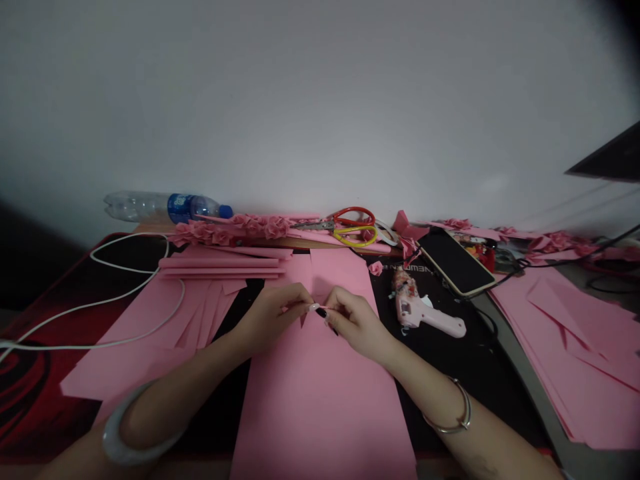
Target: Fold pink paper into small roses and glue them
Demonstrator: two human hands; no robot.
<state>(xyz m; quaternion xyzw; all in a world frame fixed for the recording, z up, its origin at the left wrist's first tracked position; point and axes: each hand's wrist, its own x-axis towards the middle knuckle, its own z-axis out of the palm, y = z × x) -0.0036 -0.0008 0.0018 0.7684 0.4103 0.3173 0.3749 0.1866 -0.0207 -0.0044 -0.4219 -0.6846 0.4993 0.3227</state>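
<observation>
Your left hand (274,308) and right hand (350,319) meet fingertip to fingertip over the middle of the desk (450,360), both pinched narrow on a small pink paper piece (319,308) held between them; it is too small to tell its shape. The piece hovers just above a large pink sheet (320,400) that runs from under your hands toward you. A pale bangle (127,437) sits on your left wrist and a thin metal bracelet (457,417) on your right.

Just right of your right hand lies a pink glue gun (425,313) on the dark mat, and beyond it a phone (456,261) lies face up. To the left, folded pink strips (220,265) lie stacked, with a white cable (100,307) looping past them. Along the wall, paper roses (235,230) lie in a row, with scissors (350,227) with red and yellow handles to their right and a plastic bottle (160,207) lying on its side to the left. More pink sheets (570,333) cover the far right.
</observation>
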